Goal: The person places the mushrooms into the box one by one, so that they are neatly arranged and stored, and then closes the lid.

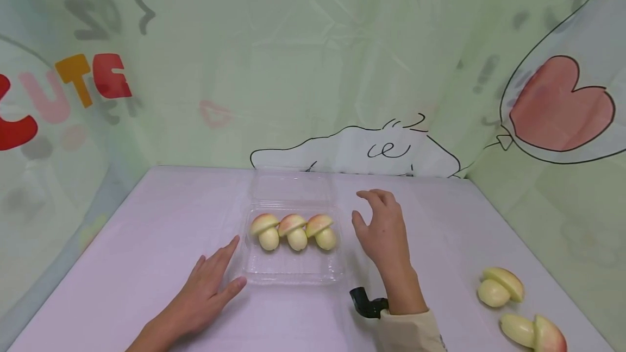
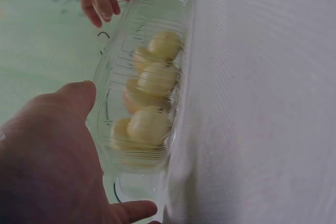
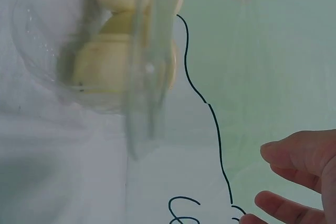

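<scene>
You're likely midway through filling the central clear clamshell [image 1: 293, 263]; left hand [image 1: 206, 293] and right hand [image 1: 386, 231] empty, fingers apart. Next: reach lower right for a mushroom-shaped fruit [image 1: 504, 284].

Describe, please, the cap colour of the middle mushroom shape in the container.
Its cap is pale yellow with a reddish blush, clearest in the head view.

Table [image 1: 430, 232] w/ pale lilac top. Clear box [image 1: 293, 266] abt mid, lid [image 1: 293, 186] open on far side. Near R: mushroom-shaped pc [image 1: 501, 288], 2nd pc [image 1: 538, 331] just nearer.
</scene>
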Demonstrator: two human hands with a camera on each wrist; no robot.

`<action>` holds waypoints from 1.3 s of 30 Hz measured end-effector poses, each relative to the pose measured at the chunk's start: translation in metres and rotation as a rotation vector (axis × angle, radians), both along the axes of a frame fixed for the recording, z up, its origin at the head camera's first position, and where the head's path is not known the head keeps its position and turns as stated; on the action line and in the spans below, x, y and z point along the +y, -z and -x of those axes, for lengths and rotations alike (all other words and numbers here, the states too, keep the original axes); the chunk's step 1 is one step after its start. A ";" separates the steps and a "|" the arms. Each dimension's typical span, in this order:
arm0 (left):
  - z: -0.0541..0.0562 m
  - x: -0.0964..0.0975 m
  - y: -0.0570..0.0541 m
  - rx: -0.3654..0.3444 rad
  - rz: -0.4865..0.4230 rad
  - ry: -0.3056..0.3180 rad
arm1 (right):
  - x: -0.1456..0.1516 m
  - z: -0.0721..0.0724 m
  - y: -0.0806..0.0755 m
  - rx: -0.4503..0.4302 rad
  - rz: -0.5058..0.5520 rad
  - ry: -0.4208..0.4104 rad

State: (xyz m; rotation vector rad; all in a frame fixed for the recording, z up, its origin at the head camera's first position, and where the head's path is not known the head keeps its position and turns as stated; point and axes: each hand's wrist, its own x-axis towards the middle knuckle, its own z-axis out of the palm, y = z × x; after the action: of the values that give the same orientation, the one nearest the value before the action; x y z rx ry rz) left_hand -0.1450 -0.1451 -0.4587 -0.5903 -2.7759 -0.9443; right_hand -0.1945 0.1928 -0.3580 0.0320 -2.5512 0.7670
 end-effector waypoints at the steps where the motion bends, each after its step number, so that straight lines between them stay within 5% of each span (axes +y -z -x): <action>1: 0.000 0.000 0.000 0.002 0.000 0.000 | 0.000 0.000 0.000 -0.002 0.000 0.002; 39: -0.003 0.001 -0.005 -0.026 -0.010 0.004 | 0.043 -0.024 -0.010 -0.033 0.074 0.165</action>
State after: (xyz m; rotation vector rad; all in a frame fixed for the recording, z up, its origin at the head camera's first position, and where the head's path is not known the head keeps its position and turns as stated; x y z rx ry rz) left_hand -0.1418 -0.1443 -0.4535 -0.5863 -2.7915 -0.9733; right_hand -0.1708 0.2361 -0.3482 -0.2145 -2.5159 0.8017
